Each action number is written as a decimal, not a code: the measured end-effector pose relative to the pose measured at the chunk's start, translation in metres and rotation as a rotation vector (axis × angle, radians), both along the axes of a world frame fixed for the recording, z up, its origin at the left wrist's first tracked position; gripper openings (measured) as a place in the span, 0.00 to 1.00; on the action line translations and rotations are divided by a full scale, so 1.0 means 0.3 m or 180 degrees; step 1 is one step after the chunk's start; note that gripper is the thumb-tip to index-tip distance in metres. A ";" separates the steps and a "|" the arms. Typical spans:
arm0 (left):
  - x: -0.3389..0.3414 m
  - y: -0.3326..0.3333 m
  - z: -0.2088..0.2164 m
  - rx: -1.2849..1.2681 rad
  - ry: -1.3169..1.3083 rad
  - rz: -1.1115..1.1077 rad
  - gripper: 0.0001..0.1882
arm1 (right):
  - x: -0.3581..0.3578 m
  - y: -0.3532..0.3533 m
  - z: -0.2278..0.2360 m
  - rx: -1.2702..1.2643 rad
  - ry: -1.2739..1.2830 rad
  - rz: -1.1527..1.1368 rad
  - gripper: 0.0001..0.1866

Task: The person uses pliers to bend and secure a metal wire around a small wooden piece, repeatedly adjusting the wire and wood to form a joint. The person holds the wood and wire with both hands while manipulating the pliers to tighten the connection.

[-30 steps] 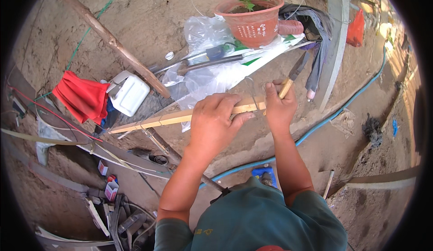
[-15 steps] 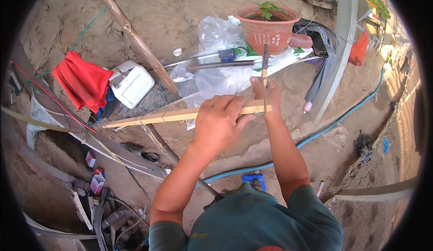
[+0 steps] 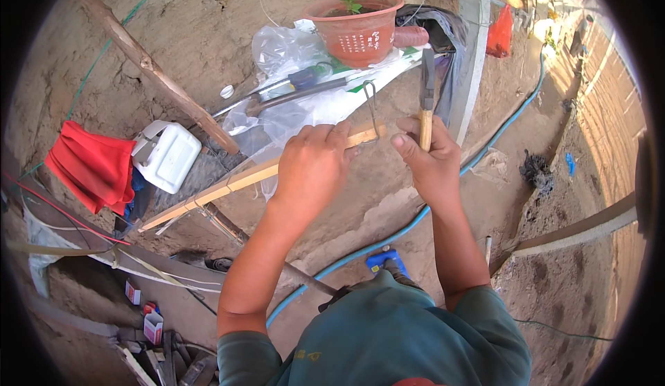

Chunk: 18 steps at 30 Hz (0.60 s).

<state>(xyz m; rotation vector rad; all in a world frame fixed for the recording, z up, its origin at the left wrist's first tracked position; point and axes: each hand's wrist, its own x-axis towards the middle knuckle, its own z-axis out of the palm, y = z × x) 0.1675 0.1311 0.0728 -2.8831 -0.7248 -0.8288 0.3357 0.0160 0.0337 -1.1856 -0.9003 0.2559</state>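
Observation:
My left hand (image 3: 313,161) is closed round a long pale wooden strip (image 3: 228,186), gripping it close to its right end. A bent wire loop (image 3: 374,102) sits at that end and stands up above the wood. To the right, my right hand (image 3: 431,154) is closed round the pale wooden handle of a tool with a dark, narrow metal head (image 3: 427,80). The tool points away from me, apart from the strip and the wire. Its exact kind cannot be made out. Beneath the strip, a wooden post (image 3: 225,224) slants down toward me.
Ahead stands a terracotta-coloured flowerpot (image 3: 357,36) with a small plant, beside clear plastic bags (image 3: 284,50) and metal rods. A white plastic container (image 3: 173,157) and red cloth (image 3: 93,164) lie left. A blue hose (image 3: 360,253) crosses the dirt; a concrete post (image 3: 473,53) rises right.
My right hand has moved away from the strip's end, taking the tool to the right. The wire loop now stands upright there. The whole view has shifted, with the surroundings sliding left and up.

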 end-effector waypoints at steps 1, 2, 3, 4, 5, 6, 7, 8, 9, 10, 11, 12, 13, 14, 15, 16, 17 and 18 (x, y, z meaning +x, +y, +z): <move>-0.001 0.002 0.006 -0.0008 0.0047 -0.0052 0.25 | -0.008 0.005 0.023 0.0069 -0.0165 -0.0114 0.15; -0.004 0.003 0.012 -0.0020 0.0100 -0.0106 0.25 | -0.005 0.014 0.032 -0.0054 -0.0445 -0.0168 0.14; -0.009 0.005 0.019 -0.0032 0.0153 -0.0155 0.26 | 0.002 0.026 0.039 -0.0182 -0.0723 -0.0217 0.14; -0.014 0.008 0.026 -0.0063 0.0184 -0.0260 0.25 | 0.003 0.035 0.047 -0.0314 -0.1001 -0.0262 0.14; -0.019 0.015 0.030 -0.0103 0.0222 -0.0349 0.25 | -0.029 0.052 0.081 -0.0071 -0.0863 -0.0250 0.09; -0.023 0.022 0.034 -0.0144 0.0260 -0.0434 0.25 | -0.032 0.061 0.081 -0.0077 -0.0997 -0.0288 0.08; -0.028 0.029 0.038 -0.0262 0.0359 -0.0490 0.25 | -0.032 0.070 0.077 -0.0084 -0.1132 -0.0323 0.07; -0.036 0.037 0.048 -0.0366 0.0448 -0.0540 0.25 | -0.038 0.074 0.079 -0.0077 -0.1278 -0.0354 0.07; -0.042 0.050 0.058 -0.0471 0.0538 -0.0588 0.25 | -0.047 0.068 0.081 -0.0085 -0.1206 -0.0351 0.06; -0.046 0.084 0.070 -0.1157 0.0542 -0.0783 0.24 | -0.054 0.058 0.081 -0.0094 -0.1134 -0.0346 0.06; -0.056 0.130 0.085 -0.1843 0.0546 -0.0952 0.25 | -0.068 0.048 0.080 -0.0097 -0.1053 -0.0320 0.06; -0.056 0.164 0.098 -0.2537 0.0549 -0.1130 0.25 | -0.077 0.038 0.078 -0.0114 -0.1037 -0.0322 0.06; -0.057 0.179 0.118 -0.3133 0.0724 -0.1073 0.25 | -0.087 0.027 0.079 -0.0132 -0.1021 -0.0325 0.06; -0.051 0.185 0.154 -0.3720 0.0909 -0.1017 0.25 | -0.094 0.015 0.085 -0.0146 -0.1003 -0.0341 0.06; -0.047 0.188 0.176 -0.4305 0.1097 -0.0950 0.25 | -0.104 0.001 0.094 -0.0052 -0.1171 -0.0424 0.06; -0.043 0.190 0.181 -0.4444 0.1141 -0.0994 0.25 | -0.117 -0.012 0.108 0.0041 -0.1339 -0.0510 0.06; -0.042 0.190 0.184 -0.4582 0.1190 -0.1027 0.24 | -0.128 -0.023 0.121 0.0138 -0.1499 -0.0593 0.06; -0.041 0.188 0.186 -0.4720 0.1240 -0.1060 0.24 | -0.134 -0.029 0.136 0.0216 -0.1591 -0.0593 0.06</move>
